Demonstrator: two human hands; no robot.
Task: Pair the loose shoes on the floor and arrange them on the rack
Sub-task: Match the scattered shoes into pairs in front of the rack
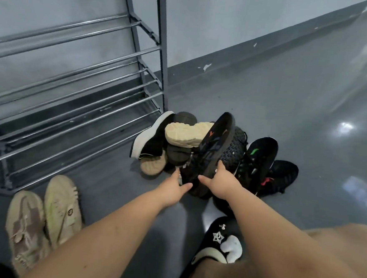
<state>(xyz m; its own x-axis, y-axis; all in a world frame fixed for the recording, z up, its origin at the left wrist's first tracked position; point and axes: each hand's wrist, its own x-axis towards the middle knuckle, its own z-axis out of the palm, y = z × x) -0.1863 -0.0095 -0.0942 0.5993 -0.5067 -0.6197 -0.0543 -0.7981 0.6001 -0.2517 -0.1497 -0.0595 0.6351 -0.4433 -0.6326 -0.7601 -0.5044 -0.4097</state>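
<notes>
While I crouch by the pile, my right hand holds a black shoe by its heel end. My thumb is on the near side and my other fingers curl over the sole edge, so it is pinched tight. I hold it tipped up on its side, toe pointing far, so I can see the orange marks on it and look for its twin.

My left hand is just beside it, to the left. Its fingers are loose and a bit spread. One fingertip touches something pale by the laces. I cannot tell if it grips anything.

All the other loose shoes lie in a heap on the floor, some upside down with tan soles showing. Right of my shoe are two more black ones, one with green and one with red. They do not seem to match mine.

Two beige shoes sit side by side, near and left, like a pair set apart to go up.

On the left stands the rack, and its bars have no shoes yet. I think most of the job is still to do.
</notes>
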